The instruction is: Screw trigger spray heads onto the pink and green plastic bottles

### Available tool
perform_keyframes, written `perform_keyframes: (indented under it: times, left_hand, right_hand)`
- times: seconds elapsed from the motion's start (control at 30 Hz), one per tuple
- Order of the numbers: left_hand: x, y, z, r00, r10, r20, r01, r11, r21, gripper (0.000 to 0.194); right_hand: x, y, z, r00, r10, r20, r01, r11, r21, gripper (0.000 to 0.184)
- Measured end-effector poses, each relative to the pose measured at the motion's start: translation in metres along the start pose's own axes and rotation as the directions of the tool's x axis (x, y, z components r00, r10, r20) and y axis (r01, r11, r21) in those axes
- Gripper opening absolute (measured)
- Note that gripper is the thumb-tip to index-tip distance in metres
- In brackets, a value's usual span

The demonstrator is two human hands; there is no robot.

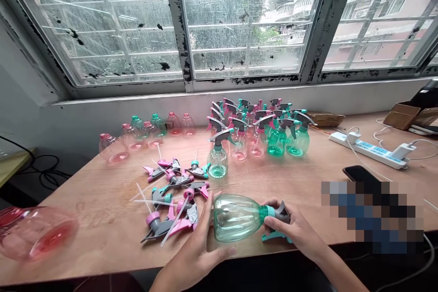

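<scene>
A clear green spray bottle [236,218] lies on its side in the air just above the table's front edge, its base to the left. My right hand [290,223] is closed around the grey and teal trigger sprayer [281,212] on its neck. My left hand [201,248] is beside the bottle's base, fingers stretched and thumb apart below; whether it bears any weight I cannot tell. Left of it lies a pile of loose trigger sprayers [178,182], pink, teal and grey, with white dip tubes. Behind stands a finished-looking green spray bottle [218,162] with a sprayer on top.
Several bottles with sprayers [258,143] stand grouped at the back. Open-necked pink and green bottles [130,136] line the back left; a large pink bottle [41,232] lies front left. To the right are a power strip [369,148], cables and a phone [361,174].
</scene>
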State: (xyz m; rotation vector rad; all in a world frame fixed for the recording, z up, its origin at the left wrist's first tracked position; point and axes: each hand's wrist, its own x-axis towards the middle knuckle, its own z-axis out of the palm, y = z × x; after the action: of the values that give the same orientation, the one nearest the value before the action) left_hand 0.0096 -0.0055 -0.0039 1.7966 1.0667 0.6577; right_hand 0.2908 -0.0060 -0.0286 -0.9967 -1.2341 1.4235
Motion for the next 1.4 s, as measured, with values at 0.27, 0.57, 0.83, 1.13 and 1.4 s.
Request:
perform_keyframes:
  times: [0.27,0.57,0.83,1.13,1.4]
  left_hand:
    - [0.001,-0.005,0.000,0.998,0.062,0.000,-0.062,0.998,-0.031,0.091]
    - [0.000,-0.005,0.000,1.000,-0.011,0.009,0.011,0.996,-0.092,0.109]
    - [0.002,-0.004,-0.001,0.997,0.077,0.014,-0.075,0.993,-0.093,0.092]
    - [0.002,-0.008,0.000,0.998,0.058,0.000,-0.057,0.985,-0.163,0.100]
    - [0.009,-0.009,0.002,0.994,0.069,-0.081,-0.082,0.982,-0.168,0.092]
  right_hand:
    - [0.001,0.003,-0.002,1.000,0.003,0.010,-0.003,1.000,0.022,0.035]
    - [0.000,0.002,-0.003,0.999,0.004,0.045,-0.005,1.000,0.028,0.032]
    - [0.001,0.002,-0.002,1.000,-0.010,0.030,0.009,0.999,0.038,0.034]
    - [0.001,0.002,-0.001,0.999,-0.018,0.046,0.018,1.000,0.007,0.031]
    - [0.001,0.003,-0.003,1.000,0.006,-0.014,-0.006,1.000,0.014,0.035]
